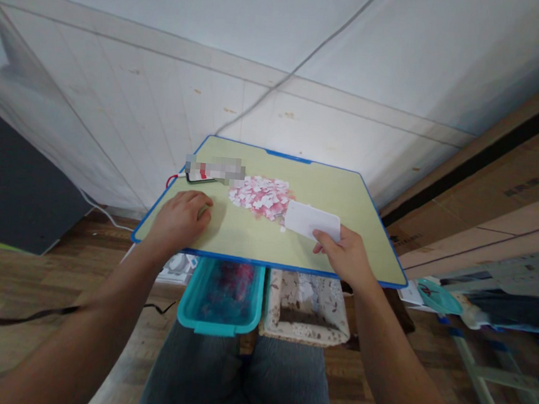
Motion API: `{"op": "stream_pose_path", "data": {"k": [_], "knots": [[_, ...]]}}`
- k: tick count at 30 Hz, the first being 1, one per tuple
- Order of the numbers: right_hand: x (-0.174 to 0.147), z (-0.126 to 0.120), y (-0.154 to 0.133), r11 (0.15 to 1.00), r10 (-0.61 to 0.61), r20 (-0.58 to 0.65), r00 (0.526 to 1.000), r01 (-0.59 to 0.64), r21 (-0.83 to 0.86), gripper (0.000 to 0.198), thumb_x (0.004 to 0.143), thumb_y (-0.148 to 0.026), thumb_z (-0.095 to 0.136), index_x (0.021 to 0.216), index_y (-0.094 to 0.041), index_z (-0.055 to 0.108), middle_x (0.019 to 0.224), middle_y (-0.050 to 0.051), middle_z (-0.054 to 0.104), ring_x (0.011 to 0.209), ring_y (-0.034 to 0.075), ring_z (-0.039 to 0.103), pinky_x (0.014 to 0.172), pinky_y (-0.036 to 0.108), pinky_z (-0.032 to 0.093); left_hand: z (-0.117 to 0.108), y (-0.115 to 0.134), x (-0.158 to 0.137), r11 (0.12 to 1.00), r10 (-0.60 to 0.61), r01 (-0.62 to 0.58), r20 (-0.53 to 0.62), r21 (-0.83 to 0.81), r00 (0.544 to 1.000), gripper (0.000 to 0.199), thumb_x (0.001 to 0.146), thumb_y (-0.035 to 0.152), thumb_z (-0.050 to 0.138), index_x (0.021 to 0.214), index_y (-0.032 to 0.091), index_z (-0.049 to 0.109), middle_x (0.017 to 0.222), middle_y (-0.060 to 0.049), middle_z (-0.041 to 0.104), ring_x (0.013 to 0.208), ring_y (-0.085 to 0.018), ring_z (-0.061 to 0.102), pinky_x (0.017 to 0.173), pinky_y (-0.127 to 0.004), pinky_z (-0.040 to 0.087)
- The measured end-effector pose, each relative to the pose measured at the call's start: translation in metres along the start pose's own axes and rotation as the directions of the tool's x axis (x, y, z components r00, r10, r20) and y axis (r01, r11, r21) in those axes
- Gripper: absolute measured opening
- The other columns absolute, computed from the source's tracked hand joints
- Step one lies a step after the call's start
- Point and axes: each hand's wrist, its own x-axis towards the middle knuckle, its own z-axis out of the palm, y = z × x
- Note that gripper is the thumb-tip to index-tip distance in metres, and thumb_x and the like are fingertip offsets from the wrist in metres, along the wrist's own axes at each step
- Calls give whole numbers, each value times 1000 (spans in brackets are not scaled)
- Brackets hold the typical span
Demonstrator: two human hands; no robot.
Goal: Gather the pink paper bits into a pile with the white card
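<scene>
My right hand [341, 249] grips a flat white card [312, 221] with rounded corners, thumb on top, above the right half of a small folding table [256, 245]. The card's left end reaches a loose heap of small pink and white petal-like pieces [260, 196] in the middle of the tabletop. My left hand [186, 213] rests at the table's left side with its fingers curled and pressed together. Whatever they hold, if anything, is hidden. Beyond that hand lies a phone [200, 177], partly blurred out, with a red cord at its left end.
Below the front edge, above my lap, are a teal plastic basin [218, 326] with blurred red contents and a fabric-lined basket [305, 331]. A white wall [166, 92] with a cable stands behind the table. Large cardboard boxes [486, 202] lean at the right.
</scene>
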Motion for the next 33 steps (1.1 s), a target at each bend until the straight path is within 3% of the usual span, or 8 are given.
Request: {"op": "stream_pose_path", "data": {"k": [5, 14, 18, 24, 29, 33], "knots": [[13, 3, 6, 1000, 2, -103, 995, -2, 3, 32, 92, -48, 63, 86, -18, 74, 68, 4, 74, 62, 20, 65, 63, 31, 48, 8, 19, 9, 997, 70, -70, 7, 12, 998, 27, 93, 30, 53, 111, 22, 70, 118, -12, 69, 117, -31, 61, 110, -48, 47], [-8, 4, 7, 996, 54, 4, 999, -54, 71, 31, 90, -46, 65, 80, -18, 74, 68, 4, 75, 65, 21, 65, 64, 32, 49, 5, 22, 3, 994, 100, -100, -4, 33, 995, 28, 96, 29, 49, 115, 21, 68, 120, -12, 69, 119, -30, 61, 110, -46, 47], [-7, 1, 3, 996, 71, -41, 997, -69, 54, 32, 88, -43, 66, 69, -18, 72, 66, 4, 73, 62, 19, 62, 62, 32, 46, 6, 21, 3, 996, 91, -91, -10, 21, 996, 28, 95, 29, 50, 114, 21, 69, 120, -12, 70, 119, -29, 62, 110, -45, 47], [-12, -3, -5, 998, 62, -23, 998, -62, 7, 31, 88, -42, 66, 69, -18, 72, 60, 1, 69, 55, 16, 56, 57, 30, 41, 6, 21, 4, 997, 75, -75, -13, 4, 997, 28, 94, 29, 51, 114, 21, 70, 121, -12, 70, 118, -30, 62, 110, -46, 47], [-23, -9, -4, 994, 110, -117, 987, -108, 27, 32, 87, -40, 67, 64, -18, 70, 64, 3, 71, 62, 19, 63, 63, 31, 45, 5, 21, 4, 997, 77, -77, -18, -4, 997, 27, 94, 29, 52, 113, 21, 70, 120, -12, 71, 117, -29, 62, 109, -46, 47], [-26, -7, -4, 992, 110, -54, 993, -106, 67, 32, 88, -41, 67, 65, -18, 70, 66, 4, 72, 66, 21, 66, 67, 32, 48, 5, 22, 4, 996, 85, -85, -11, 12, 996, 27, 94, 29, 52, 113, 21, 70, 120, -12, 70, 117, -30, 62, 109, -47, 48]]}}
